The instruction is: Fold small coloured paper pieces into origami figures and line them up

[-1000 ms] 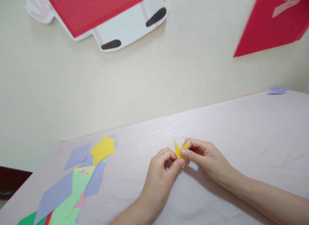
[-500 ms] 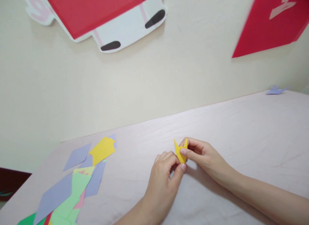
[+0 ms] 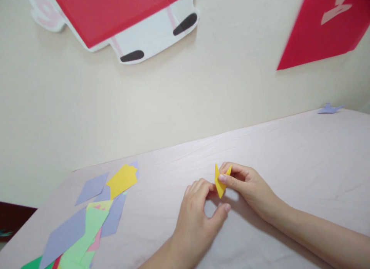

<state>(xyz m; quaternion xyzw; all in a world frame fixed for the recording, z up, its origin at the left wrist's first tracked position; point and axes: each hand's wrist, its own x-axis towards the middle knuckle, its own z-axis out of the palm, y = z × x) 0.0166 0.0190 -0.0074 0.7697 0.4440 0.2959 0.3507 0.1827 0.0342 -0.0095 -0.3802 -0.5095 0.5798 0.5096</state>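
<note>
Yellow folded paper (image 3: 219,189), in the head view, is pinched in the right hand (image 3: 253,189), which covers part of it. The left hand (image 3: 195,213) gapes just beside; forefinger contact is unclear. The top edge crops a red sign (image 3: 320,34). The paper has two sharp points; angular sheets (image 3: 68,232) overlap on creased, pale cloth (image 3: 289,153).

The thumb of the right hand (image 3: 250,186) hides part of the yellow paper (image 3: 220,189); whether the left hand (image 3: 198,211) touches its back cannot be told. The top edge cuts the cutout (image 3: 115,20) and red sign (image 3: 315,41), the bottom edge the dark green sheet (image 3: 33,263). The far purple paper (image 3: 328,109) is too small to read its folds.
</note>
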